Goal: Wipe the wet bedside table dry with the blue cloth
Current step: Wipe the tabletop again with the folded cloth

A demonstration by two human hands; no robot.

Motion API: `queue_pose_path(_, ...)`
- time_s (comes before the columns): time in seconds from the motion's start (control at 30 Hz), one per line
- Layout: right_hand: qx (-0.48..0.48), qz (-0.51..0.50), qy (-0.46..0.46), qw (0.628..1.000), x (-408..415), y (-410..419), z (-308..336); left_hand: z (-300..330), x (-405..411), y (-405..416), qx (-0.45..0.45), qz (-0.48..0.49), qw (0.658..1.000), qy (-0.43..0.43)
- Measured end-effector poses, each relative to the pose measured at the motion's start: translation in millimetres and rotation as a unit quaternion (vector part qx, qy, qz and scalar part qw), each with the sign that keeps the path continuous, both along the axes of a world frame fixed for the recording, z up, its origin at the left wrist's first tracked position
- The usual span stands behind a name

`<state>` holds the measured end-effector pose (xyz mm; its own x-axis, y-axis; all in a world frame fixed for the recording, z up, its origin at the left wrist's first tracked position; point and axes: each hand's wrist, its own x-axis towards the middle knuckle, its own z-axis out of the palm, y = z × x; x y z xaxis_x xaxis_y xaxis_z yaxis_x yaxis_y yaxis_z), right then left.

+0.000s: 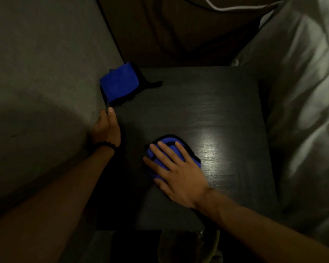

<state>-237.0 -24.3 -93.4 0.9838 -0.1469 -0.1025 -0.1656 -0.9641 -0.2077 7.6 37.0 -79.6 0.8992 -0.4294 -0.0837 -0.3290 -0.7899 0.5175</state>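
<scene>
A dark wooden bedside table [207, 103] fills the middle of the head view, with a bright glare patch on its right half. My right hand [176, 168] lies flat, fingers spread, pressing a crumpled blue cloth [195, 160] with black edging onto the tabletop near its centre. My left hand [107, 128] grips the table's left edge, thumb on top; a dark band circles the wrist. A second folded blue cloth [118, 84] sits at the table's far left corner.
A grey wall [46, 73] runs along the left side. White bedding [302, 92] crowds the table's right edge. A black cord [110, 29] drops along the wall to the far left corner. Dim floor and a shoe show below the front edge.
</scene>
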Motion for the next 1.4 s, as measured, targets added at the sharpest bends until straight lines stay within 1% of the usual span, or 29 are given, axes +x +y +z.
queue_pose_path(0.03,-0.002,-0.006,0.002,1.000,-4.6,-3.1,-1.0,0.4,0.8,-0.7,-0.011,0.011,1.000,0.008)
queue_pose_path(0.1,-0.009,-0.010,0.003,1.000,-12.2,-10.2,-2.4,-3.6,2.2,-2.2,-0.001,0.015,1.000,-0.026)
queue_pose_path(0.13,-0.012,-0.010,0.004,1.000,-15.5,-14.0,-2.5,-7.3,3.7,-2.2,-0.008,0.028,0.999,-0.028)
queue_pose_path(0.2,-0.020,-0.012,0.005,1.000,-21.4,-21.3,-2.3,-9.5,5.4,-3.4,-0.054,0.069,0.996,-0.001)
queue_pose_path(0.23,-0.024,-0.015,0.006,1.000,-24.4,-24.8,-2.1,-10.1,6.4,-2.7,-0.058,0.076,0.995,0.009)
queue_pose_path(0.33,-0.036,-0.027,0.014,0.999,-33.7,-34.9,-0.5,-11.5,6.3,-1.7,-0.043,0.066,0.997,0.005)
queue_pose_path(0.5,-0.055,-0.052,0.018,0.997,-48.1,-54.2,2.1,-11.2,4.3,-0.2,-0.078,0.060,0.995,-0.006)
queue_pose_path(0.6,-0.067,-0.063,0.020,0.996,-56.5,-63.6,2.7,-12.6,4.8,0.8,-0.054,0.061,0.997,-0.010)
queue_pose_path(0.7,-0.078,-0.078,0.032,0.993,-63.6,-72.4,5.6,-13.7,5.1,1.4,-0.034,0.057,0.997,-0.030)
queue_pose_path(0.8,-0.086,-0.109,0.048,0.989,-69.9,-78.6,9.6,-14.2,4.4,1.3,0.001,0.049,0.996,-0.078)
queue_pose_path(0.93,-0.086,-0.177,0.065,0.978,-77.3,-83.5,14.6,-11.4,0.3,0.9,0.029,0.042,0.990,-0.134)
queue_pose_path(1.2,-0.065,-0.275,0.088,0.955,-92.2,-90.0,19.4,-9.7,0.0,2.1,0.043,0.023,0.987,-0.151)
queue_pose_path(1.4,-0.060,-0.324,0.085,0.940,-101.4,-83.8,19.8,-8.5,1.1,1.2,0.066,0.016,0.984,-0.162)
